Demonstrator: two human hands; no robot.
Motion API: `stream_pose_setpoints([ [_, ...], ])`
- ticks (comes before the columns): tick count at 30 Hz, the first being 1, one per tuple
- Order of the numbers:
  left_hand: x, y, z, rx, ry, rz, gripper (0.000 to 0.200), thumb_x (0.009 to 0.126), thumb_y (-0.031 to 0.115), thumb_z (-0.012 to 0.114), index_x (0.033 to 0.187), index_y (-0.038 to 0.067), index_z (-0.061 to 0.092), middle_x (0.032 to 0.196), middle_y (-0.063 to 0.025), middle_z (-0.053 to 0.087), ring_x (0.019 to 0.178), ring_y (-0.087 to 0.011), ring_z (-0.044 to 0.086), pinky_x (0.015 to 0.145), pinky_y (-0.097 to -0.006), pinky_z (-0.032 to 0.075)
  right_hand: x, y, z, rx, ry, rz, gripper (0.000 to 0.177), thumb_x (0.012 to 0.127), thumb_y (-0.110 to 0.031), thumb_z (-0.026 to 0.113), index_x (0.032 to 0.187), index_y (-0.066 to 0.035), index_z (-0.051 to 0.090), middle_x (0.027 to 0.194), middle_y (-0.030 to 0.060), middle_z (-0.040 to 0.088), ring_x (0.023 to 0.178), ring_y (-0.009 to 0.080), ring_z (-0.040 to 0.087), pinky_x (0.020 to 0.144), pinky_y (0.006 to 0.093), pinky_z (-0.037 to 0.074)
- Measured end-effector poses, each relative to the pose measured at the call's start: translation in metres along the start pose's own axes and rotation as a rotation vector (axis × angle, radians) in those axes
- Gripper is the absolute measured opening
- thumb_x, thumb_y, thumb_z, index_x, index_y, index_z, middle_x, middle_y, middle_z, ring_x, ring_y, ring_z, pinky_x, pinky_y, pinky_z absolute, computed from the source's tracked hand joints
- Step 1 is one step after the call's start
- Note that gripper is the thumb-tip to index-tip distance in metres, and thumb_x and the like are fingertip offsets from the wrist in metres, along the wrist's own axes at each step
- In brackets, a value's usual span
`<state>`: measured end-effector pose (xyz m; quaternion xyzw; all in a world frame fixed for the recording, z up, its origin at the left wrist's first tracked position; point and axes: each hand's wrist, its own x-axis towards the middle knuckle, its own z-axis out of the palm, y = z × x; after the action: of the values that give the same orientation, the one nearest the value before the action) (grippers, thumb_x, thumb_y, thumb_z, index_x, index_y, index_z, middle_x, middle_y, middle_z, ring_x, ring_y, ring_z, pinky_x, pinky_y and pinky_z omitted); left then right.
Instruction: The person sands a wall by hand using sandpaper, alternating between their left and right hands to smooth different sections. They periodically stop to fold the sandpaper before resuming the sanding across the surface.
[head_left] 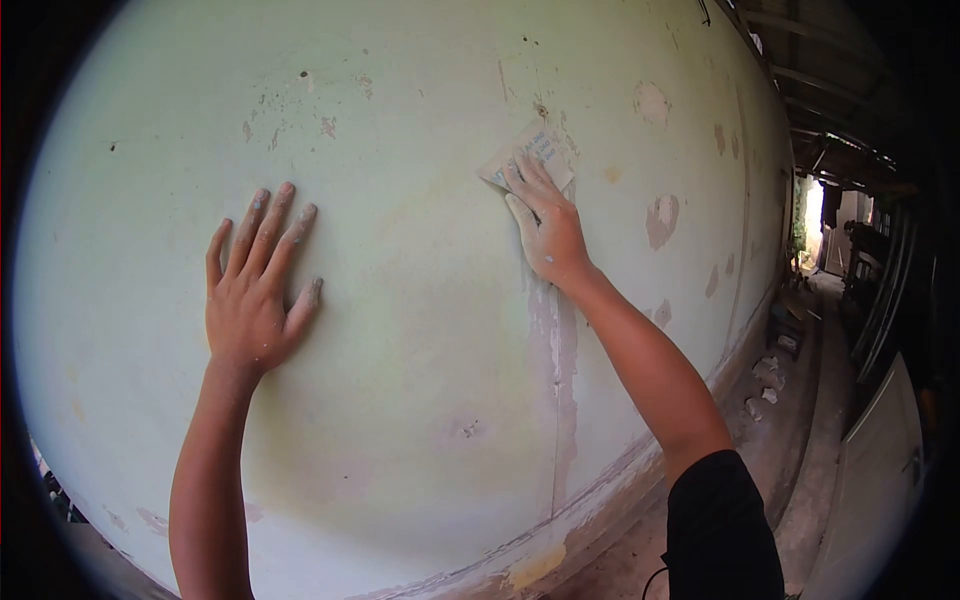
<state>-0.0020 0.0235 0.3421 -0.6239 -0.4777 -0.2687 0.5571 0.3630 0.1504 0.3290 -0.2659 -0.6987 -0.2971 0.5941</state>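
A pale green wall (400, 300) with chipped paint fills most of the view. Flat against it on the left rests my left hand (253, 290), fingers spread and dusty at the tips, holding nothing. My right hand (545, 225) presses a sheet of sandpaper (500, 165) to the wall, higher up and to the right. Blue print shows on the back of the sheet, and my fingers cover part of it. White dust coats those fingers. Below the right hand a vertical crack (556, 400) with a rough, peeled strip runs down the wall.
Bare patches (661, 220) mark the wall to the right. A narrow passage runs along it, with pale debris (768, 375) on the floor. A light-coloured door-like panel (875, 480) leans at the lower right. Daylight enters at the far end (814, 225).
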Motion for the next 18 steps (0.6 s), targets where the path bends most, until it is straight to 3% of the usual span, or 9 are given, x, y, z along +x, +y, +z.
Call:
stream_pose_setpoints([
  [5,0.004,0.013,0.001,0.001,0.005,-0.003,0.076,0.095,0.041,0.055,0.168,0.03,0.037,0.179,0.0031,0.027,0.166,-0.0194,0.021,0.137,-0.0502,0.009,-0.158,-0.016,0.013,-0.069,-0.108,-0.044,0.053,0.09,0.001,0.073,0.143,-0.002,0.067,0.157,0.0198,0.057,0.151,0.0417,0.048,0.122,0.0503,0.044],
  [8,0.007,0.025,0.006,-0.059,-0.012,0.044,0.074,0.098,0.045,0.055,0.168,0.03,0.037,0.179,0.0038,0.025,0.166,-0.02,0.021,0.137,-0.0504,0.009,-0.199,-0.005,0.012,-0.074,-0.113,-0.064,0.05,0.09,0.002,0.073,0.14,0.002,0.068,0.151,0.0247,0.061,0.149,0.0456,0.05,0.121,0.0519,0.044],
  [11,0.011,0.042,0.008,-0.099,-0.043,0.123,0.075,0.097,0.047,0.057,0.167,0.03,0.038,0.179,0.0045,0.025,0.166,-0.0198,0.021,0.137,-0.051,0.01,-0.149,-0.009,0.011,-0.095,-0.088,-0.001,0.054,0.091,0.003,0.071,0.144,-0.003,0.066,0.157,0.0201,0.058,0.151,0.041,0.049,0.121,0.05,0.045],
  [15,0.017,0.058,0.01,-0.147,-0.014,0.18,0.072,0.097,0.046,0.06,0.165,0.03,0.043,0.177,0.004,0.031,0.164,-0.0207,0.026,0.136,-0.0518,0.013,-0.038,-0.006,0.006,-0.035,0.044,0.158,0.043,0.104,-0.007,0.063,0.147,-0.004,0.064,0.161,0.0181,0.053,0.154,0.0393,0.044,0.123,0.0459,0.042],
  [18,0.017,0.058,0.01,-0.158,-0.003,0.184,0.068,0.098,0.043,0.06,0.164,0.029,0.045,0.176,0.0037,0.033,0.163,-0.0208,0.027,0.136,-0.0513,0.013,-0.008,0.001,-0.005,0.017,0.015,0.152,0.042,0.107,-0.011,0.059,0.149,-0.004,0.062,0.162,0.0171,0.052,0.154,0.0385,0.043,0.124,0.0451,0.041],
])
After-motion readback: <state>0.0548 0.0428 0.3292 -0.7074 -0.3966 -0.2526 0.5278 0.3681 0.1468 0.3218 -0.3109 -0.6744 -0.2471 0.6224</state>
